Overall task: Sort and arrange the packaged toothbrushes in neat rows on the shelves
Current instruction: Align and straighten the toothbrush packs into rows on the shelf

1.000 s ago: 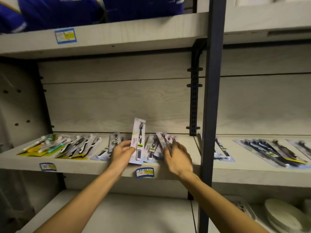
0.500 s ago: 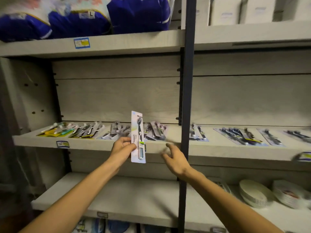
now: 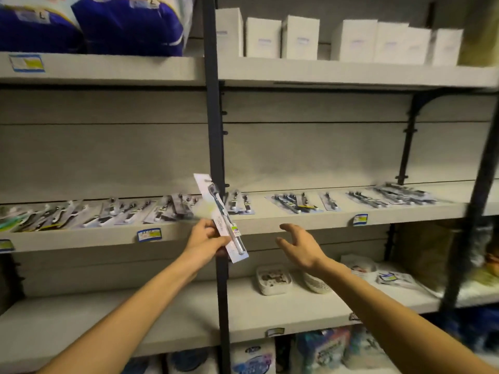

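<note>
White-carded toothbrush pack (image 3: 222, 220) tilted, head up-left, pinched by left hand (image 3: 205, 242) fingers, right hand (image 3: 300, 245) fingers spread, holding nothing

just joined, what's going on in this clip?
A person is sorting packaged toothbrushes on a store shelf. The left hand grips one packaged toothbrush, tilted, in front of the dark upright post. The right hand is open and empty, reaching toward the shelf's right section, where more toothbrush packs lie flat. Other packs lie overlapping in the left section.
</note>
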